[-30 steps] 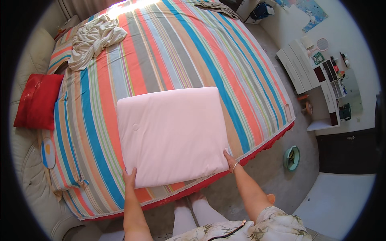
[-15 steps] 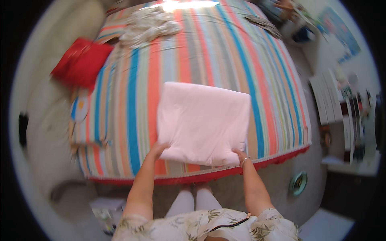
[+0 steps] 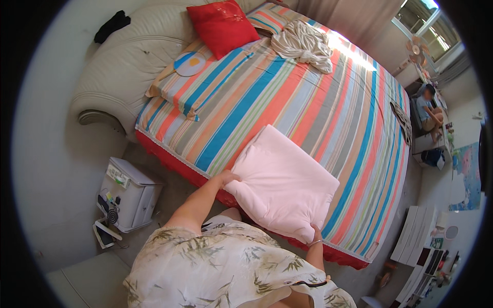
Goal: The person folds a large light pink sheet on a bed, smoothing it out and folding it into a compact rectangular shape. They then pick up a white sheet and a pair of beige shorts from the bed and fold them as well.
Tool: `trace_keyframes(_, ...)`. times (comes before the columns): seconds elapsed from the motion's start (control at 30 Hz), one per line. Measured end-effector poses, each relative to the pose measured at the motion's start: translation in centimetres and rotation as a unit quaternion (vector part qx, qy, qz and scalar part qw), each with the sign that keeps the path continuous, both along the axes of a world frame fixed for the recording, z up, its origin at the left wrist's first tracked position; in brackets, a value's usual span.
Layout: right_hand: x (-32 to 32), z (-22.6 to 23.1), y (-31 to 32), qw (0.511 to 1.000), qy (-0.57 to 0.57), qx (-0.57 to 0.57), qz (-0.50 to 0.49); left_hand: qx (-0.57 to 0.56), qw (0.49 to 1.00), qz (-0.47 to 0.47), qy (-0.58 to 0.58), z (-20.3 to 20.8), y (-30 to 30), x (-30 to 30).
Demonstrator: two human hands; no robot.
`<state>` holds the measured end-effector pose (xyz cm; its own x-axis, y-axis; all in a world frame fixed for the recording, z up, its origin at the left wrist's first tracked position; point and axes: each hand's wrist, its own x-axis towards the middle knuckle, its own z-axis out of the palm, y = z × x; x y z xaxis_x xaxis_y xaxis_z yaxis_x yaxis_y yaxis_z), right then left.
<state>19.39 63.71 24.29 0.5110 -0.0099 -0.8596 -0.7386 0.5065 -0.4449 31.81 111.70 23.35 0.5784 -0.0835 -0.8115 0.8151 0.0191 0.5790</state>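
Note:
A folded pink quilt (image 3: 285, 179), soft and puffy, lies at the near edge of a bed covered with a striped sheet (image 3: 308, 118). My left hand (image 3: 226, 178) grips its near left corner, thumb on top and the other fingers out of sight beneath. At the near right corner, my right hand (image 3: 315, 237) holds the edge, the fingers partly hidden by the fabric. Between my hands the near side sags over the bed's red skirt (image 3: 169, 156). Layered folds show along the quilt's left side.
A red cushion (image 3: 221, 25), a striped pillow (image 3: 174, 90) with a round hand fan (image 3: 190, 63) and a crumpled cream cloth (image 3: 303, 46) lie farther off. A white bedside cabinet (image 3: 136, 195) stands left. A person (image 3: 427, 109) sits at the far right.
The view has swung leftward, bringing in the bedside cabinet and the seated person. Both hands keep their hold on the quilt, which now appears tilted in view.

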Motion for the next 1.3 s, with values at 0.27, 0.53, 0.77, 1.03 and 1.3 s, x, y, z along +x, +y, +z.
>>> trace_keyframes(0.27, 11.7, 9.8, 0.2, 0.993, -0.116, -0.01, 0.005, -0.144, 0.982, 0.106, -0.06, 4.9, -0.6, 2.2)
trace_keyframes(0.53, 16.4, 17.9, 1.3, 0.931, -0.344, 0.118, 0.022, -0.344, 0.865, 0.196, -0.307, 11.7, 3.5, 4.1)
trace_keyframes(0.77, 15.9, 14.6, 2.9, 0.96, -0.228, 0.162, -0.027, -0.263, 0.927, 0.258, -0.075, 15.9, 5.2, 3.6)
trace_keyframes(1.03, 8.2, 10.0, 2.3, 0.988, -0.078, 0.118, -0.061, -0.236, 0.952, 0.193, -0.007, 12.2, 2.7, 2.2)
trace_keyframes(1.3, 3.3, 14.7, -2.8, 0.955, -0.202, 0.162, -0.141, -0.258, 0.954, 0.15, -0.018, 18.3, -4.4, 4.8)
